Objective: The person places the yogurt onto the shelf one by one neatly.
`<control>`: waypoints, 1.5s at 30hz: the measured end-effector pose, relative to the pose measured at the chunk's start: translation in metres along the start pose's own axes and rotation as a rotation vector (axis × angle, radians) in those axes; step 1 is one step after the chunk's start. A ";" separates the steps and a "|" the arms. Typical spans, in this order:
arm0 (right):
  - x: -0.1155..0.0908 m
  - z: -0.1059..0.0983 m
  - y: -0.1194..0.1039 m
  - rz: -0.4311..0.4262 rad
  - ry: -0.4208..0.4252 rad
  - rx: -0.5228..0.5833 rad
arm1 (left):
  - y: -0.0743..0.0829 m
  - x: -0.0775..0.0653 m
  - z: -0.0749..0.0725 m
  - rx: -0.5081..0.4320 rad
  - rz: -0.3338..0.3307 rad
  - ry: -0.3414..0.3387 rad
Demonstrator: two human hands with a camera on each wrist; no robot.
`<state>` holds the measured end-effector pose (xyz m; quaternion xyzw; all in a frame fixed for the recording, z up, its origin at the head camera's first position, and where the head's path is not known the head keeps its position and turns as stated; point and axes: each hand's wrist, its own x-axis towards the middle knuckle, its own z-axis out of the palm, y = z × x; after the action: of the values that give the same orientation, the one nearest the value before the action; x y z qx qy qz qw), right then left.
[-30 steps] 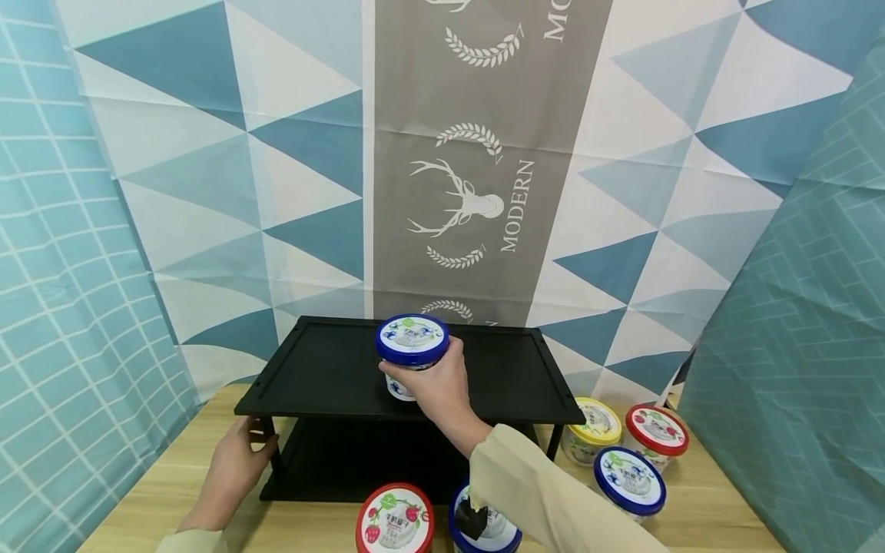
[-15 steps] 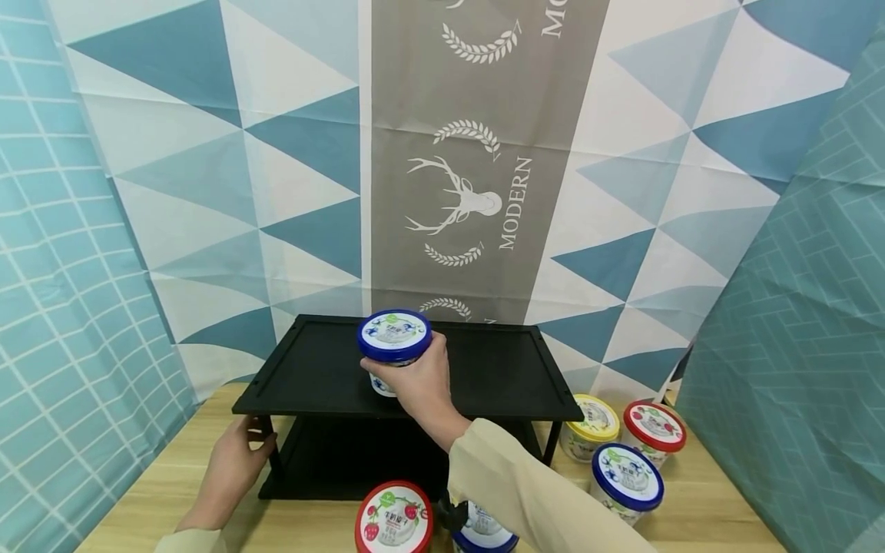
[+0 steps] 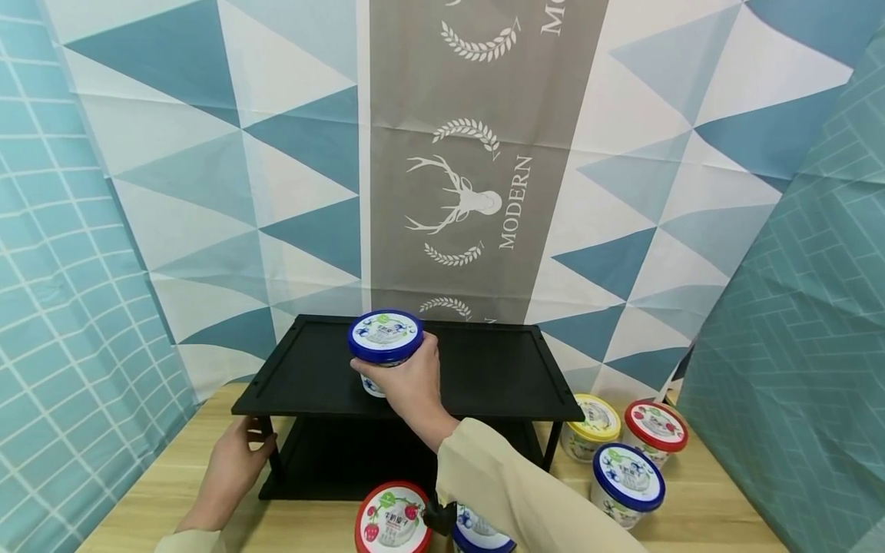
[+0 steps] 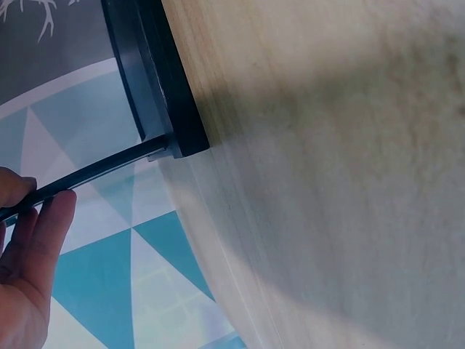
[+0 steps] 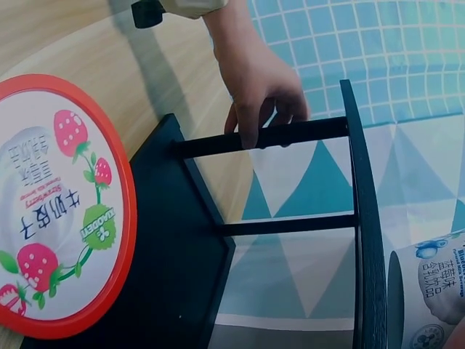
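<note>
My right hand (image 3: 412, 384) grips a blue-lidded tub (image 3: 385, 334) round its side, upright over the left-middle of the black two-tier shelf's upper board (image 3: 491, 369). In the right wrist view the tub's white printed wall (image 5: 436, 291) shows at the lower right, its base close to the board. The fingers on the tub's far side are hidden. My left hand (image 3: 233, 468) pinches the shelf's front left post (image 4: 94, 171) between thumb and fingers, below the upper board. That same hand (image 5: 261, 76) shows on the post in the right wrist view.
In front of the shelf stand a red-lidded tub (image 3: 392, 521) and a blue-lidded one (image 3: 484, 531), the latter partly behind the right sleeve. To the right are yellow-lidded (image 3: 594, 421), red-lidded (image 3: 657, 428) and blue-lidded (image 3: 628, 476) tubs. Patterned cloth (image 3: 304, 192) hangs behind.
My right hand has moved left over the upper board with the blue-lidded tub, with less movement in the last half second. My left hand has stayed on the post.
</note>
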<state>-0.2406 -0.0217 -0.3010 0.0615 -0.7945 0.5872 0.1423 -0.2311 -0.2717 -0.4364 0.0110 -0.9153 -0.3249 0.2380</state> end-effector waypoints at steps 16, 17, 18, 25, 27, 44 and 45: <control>0.002 0.016 -0.003 0.032 0.032 -0.006 | -0.002 0.000 0.001 0.007 0.018 0.020; 0.002 0.017 -0.003 0.040 0.035 -0.006 | -0.002 0.000 0.001 0.007 0.018 0.022; 0.002 0.017 -0.003 0.047 0.037 -0.006 | -0.002 0.000 0.001 0.006 0.018 0.024; 0.005 0.024 -0.004 0.061 0.052 -0.022 | -0.001 -0.001 0.001 0.007 0.013 0.023; 0.005 0.026 -0.005 0.060 0.050 -0.025 | -0.001 -0.001 0.001 0.005 0.011 0.016; 0.005 0.040 -0.014 0.063 0.049 -0.011 | -0.002 0.000 0.001 -0.006 0.009 0.020; 0.005 0.041 -0.014 0.065 0.049 -0.011 | -0.002 0.000 0.001 -0.007 0.010 0.019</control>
<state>-0.2478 -0.0646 -0.2973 0.0203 -0.7954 0.5886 0.1431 -0.2322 -0.2731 -0.4382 0.0088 -0.9117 -0.3269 0.2485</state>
